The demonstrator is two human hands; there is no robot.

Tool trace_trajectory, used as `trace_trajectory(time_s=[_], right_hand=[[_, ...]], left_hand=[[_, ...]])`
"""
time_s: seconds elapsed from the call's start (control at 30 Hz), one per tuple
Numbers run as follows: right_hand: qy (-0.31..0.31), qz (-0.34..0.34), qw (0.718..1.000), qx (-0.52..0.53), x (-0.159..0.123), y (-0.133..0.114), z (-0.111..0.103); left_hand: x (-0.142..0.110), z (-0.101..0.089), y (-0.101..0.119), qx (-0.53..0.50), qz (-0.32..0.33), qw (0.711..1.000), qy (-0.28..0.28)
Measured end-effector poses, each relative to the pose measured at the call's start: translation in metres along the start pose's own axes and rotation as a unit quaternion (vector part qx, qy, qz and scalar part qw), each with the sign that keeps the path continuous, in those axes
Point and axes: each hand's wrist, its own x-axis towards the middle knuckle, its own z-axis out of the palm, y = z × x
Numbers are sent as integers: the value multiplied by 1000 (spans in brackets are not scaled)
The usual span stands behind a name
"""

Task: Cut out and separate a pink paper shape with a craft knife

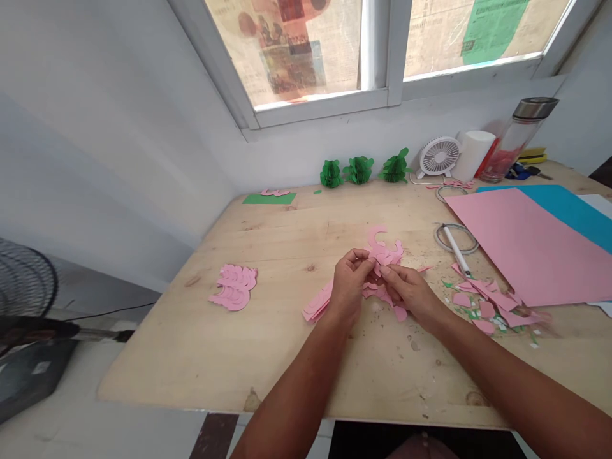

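Both my hands meet over the middle of the wooden table, fingertips pinched together. Between thumb and fingers, my left hand [351, 280] grips a small piece of pink paper [377, 266]. My right hand [408, 290] pinches the same piece from the other side. Curved pink paper cutouts [389, 253] lie just beyond and beneath the fingers. A folded pink paper strip [316, 305] is partly hidden behind my left hand. Farther left rests a stack of scalloped pink cutouts [234, 287].
Pink and green scraps [488, 306] litter the table right of my hands. Beyond them lie a white pen [456, 250], a tape ring [436, 237] and a large pink sheet [530, 248]. Green paper shapes [359, 170], a small fan [438, 157] and a glass bottle [509, 146] stand along the wall.
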Motion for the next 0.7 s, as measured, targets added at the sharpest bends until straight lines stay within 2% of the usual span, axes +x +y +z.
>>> trace_trajectory(time_s=[0.7], right_hand=[[2,2,1000,2,0,1,0]], left_hand=[[-1,1,1,2,1,1000,1]])
